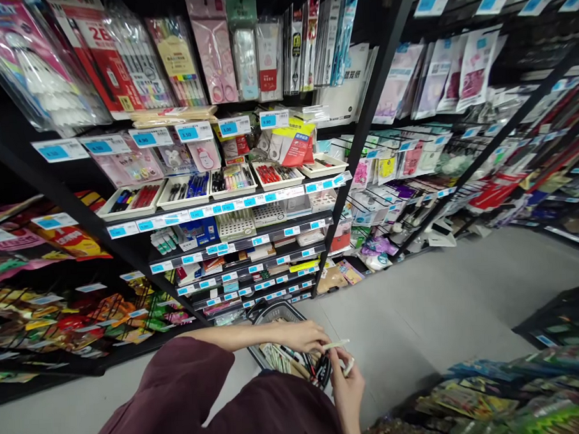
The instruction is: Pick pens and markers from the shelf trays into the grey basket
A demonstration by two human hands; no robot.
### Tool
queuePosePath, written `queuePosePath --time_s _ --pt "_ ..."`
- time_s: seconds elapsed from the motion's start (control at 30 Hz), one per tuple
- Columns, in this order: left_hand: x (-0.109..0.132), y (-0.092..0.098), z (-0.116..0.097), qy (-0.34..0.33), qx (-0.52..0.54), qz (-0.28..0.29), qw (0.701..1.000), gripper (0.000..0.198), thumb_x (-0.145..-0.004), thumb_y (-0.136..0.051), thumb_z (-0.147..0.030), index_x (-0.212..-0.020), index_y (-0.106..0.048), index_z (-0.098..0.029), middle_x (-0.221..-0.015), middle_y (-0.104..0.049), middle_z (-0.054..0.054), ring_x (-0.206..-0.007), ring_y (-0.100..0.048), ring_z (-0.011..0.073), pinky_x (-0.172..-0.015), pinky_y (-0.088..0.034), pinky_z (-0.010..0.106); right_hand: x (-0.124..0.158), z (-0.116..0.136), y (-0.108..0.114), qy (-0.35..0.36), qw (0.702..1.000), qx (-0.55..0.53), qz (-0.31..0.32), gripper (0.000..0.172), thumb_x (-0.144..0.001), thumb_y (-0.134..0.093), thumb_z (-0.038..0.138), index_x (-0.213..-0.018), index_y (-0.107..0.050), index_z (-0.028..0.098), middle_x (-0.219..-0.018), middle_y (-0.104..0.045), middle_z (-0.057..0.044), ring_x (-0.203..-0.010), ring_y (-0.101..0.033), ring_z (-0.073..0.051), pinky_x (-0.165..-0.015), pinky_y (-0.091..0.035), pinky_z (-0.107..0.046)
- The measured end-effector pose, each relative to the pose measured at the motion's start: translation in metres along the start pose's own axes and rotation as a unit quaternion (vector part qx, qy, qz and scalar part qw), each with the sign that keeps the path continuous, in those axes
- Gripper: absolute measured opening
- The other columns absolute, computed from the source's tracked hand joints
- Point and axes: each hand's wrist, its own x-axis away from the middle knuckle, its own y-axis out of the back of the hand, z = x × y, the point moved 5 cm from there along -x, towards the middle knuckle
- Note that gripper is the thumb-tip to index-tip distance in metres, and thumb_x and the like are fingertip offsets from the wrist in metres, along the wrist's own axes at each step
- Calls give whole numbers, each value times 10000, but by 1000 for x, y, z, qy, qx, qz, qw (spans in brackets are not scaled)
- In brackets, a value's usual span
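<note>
Above a grey shopping basket (293, 307), my two hands meet at its right side. My left hand (302, 335) is closed, its fingertips pinching one end of a slim pale pen-like stick (337, 345). Just below it, my right hand (348, 384) curls its fingers round a whitish pen-like piece (348, 367); its thumb and index finger reach up to the slim stick. Whether the two pale pieces belong together cannot be made out. Inside the basket lie several pens (275, 360) and dark and light stationery items, partly hidden under my left hand.
Ahead stands a stationery rack with trays of red pens (274, 173) and blue pens (199, 184), above lower shelves with price tags (218, 249). Snack packets (115, 308) hang at left. Grey floor (394, 321) runs right, toward more packets (470, 398) at lower right.
</note>
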Motion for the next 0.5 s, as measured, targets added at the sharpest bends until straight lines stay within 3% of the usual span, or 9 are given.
queuePosePath --time_s 0.3,0.5 --pt "12 8 -2 39 39 -17 998 131 -902 -544 -317 -926 -669 -288 -888 -694 98 -874 -672 255 -745 -526 346 -3 -3 -15 -13 995 -52 84 470 -752 -712 528 -1003 -693 131 -985 -734 -116 -910 -672 -259 -798 -537 -348" --pt "10 13 -5 40 28 12 999 220 -911 -551 -400 -926 -702 -240 -886 -704 97 -834 -664 228 -727 -507 316 -3 7 -22 4 989 -52 139 388 -776 -701 516 -897 -677 148 -856 -713 -73 -830 -658 -233 -748 -528 -309"
